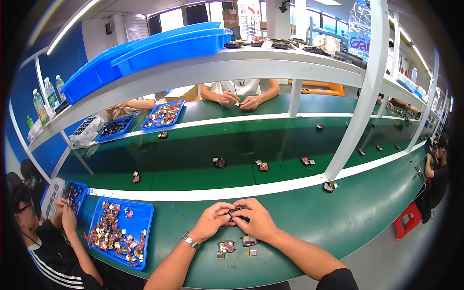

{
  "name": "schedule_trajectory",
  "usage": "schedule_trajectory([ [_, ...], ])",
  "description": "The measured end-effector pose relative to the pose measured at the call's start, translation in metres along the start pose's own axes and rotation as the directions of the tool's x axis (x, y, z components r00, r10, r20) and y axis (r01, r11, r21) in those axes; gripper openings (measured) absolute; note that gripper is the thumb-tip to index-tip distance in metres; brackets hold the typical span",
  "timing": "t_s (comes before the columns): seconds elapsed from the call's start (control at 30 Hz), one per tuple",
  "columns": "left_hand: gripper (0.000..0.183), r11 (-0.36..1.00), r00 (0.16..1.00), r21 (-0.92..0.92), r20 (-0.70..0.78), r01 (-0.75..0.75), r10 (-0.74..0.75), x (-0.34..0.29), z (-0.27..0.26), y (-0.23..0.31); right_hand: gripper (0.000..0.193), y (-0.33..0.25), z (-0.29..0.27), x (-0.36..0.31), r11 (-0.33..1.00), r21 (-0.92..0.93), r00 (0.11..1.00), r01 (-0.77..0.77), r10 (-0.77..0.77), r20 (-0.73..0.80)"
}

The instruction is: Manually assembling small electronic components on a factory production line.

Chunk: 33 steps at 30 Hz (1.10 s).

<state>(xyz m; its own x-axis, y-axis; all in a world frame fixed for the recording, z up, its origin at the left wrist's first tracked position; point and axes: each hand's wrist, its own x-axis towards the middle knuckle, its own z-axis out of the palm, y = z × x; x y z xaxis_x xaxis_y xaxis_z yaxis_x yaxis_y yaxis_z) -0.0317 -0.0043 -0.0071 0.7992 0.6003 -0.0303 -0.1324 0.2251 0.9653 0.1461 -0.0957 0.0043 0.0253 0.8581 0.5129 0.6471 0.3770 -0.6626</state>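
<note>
Both my hands meet over the near green bench. My left hand (211, 221), with a metal-band watch at the wrist, grips one side of a small black casing (234, 212). From the other side, the fingers of my right hand (257, 221) close on the same casing, and they hide most of it. Just below my hands lie two open black casings, the left one (225, 247) and the right one (249, 240), with reddish and silvery parts inside. Beside each is a small silver-and-yellow battery cell, the right one (253, 253) lying flat on the bench.
Left of me stands a blue tray (150, 212) heaped with small wired parts. A co-worker (48, 246) sits beyond it. Several part clusters ride on the green conveyor belt (193, 169) behind a white rail (270, 187). A white post (360, 96) rises at right; blue trays rest on the overhead shelf.
</note>
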Motion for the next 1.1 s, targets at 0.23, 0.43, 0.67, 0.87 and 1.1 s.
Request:
schedule_trajectory([
  [0.23,0.028,0.999,1.0,-0.035,0.004,0.014,-0.013,-0.001,0.0,0.001,0.013,0.001,0.01,-0.003,0.998,0.058,0.997,-0.039,0.043,-0.071],
  [0.43,0.028,0.999,1.0,-0.036,-0.001,0.017,-0.017,-0.001,0.001,0.001,0.014,0.008,0.007,-0.002,0.989,0.142,0.998,-0.049,0.055,-0.039],
  [0.67,0.026,0.999,1.0,-0.031,-0.024,0.008,-0.008,-0.002,0.003,-0.001,0.017,0.008,0.008,-0.003,0.982,0.154,0.994,-0.105,0.106,0.0],
  [0.87,0.026,0.998,0.995,-0.047,-0.088,-0.051,0.046,-0.002,0.004,0.0,0.019,-0.002,0.007,0.002,0.998,0.058,0.999,0.022,-0.02,-0.027],
  [1.1,0.026,0.996,0.997,-0.079,-0.067,-0.045,0.04,-0.003,0.004,-0.001,0.016,0.002,0.005,-0.001,0.998,0.055,0.997,0.021,-0.017,-0.072],
])
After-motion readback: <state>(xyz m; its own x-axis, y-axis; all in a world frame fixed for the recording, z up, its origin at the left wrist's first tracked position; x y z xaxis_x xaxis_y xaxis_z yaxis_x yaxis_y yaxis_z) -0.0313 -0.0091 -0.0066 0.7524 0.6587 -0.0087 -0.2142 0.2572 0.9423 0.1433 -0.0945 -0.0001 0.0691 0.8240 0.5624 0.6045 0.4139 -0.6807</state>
